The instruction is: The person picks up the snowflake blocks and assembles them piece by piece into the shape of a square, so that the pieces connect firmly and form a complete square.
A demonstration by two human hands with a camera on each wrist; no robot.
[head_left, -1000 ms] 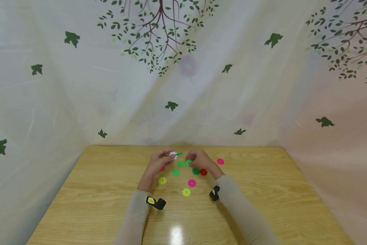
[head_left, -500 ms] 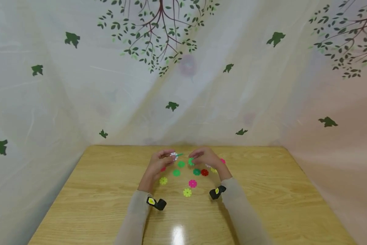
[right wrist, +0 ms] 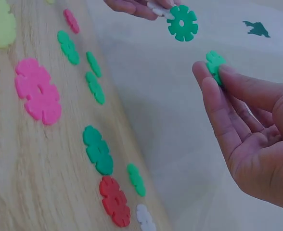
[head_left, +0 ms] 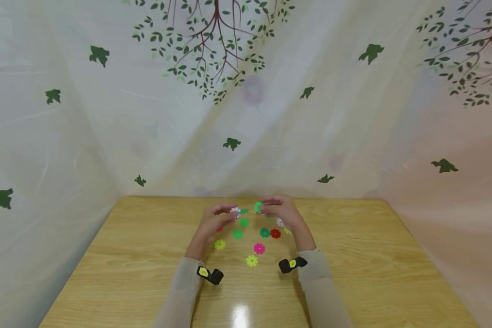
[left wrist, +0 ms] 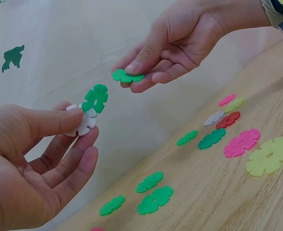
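Note:
My left hand pinches a white snowflake disc between thumb and fingers, raised over the table. A green snowflake disc is slotted onto its edge at an angle. Facing it, my right hand pinches a lighter green snowflake disc by its rim, also in the air. A gap separates this disc from the joined pair in both wrist views. Beneath the hands, more notched discs lie flat, among them a dark green disc, a red disc and a pink disc.
The wooden table reaches back to a pale curtain printed with leaves and branches. Two yellow discs, one at the front, and a white disc lie scattered around the hands.
My right hand has lifted the lighter green disc up off the table area and turned it towards the left hand. The left hand holds its joined discs nearly still.

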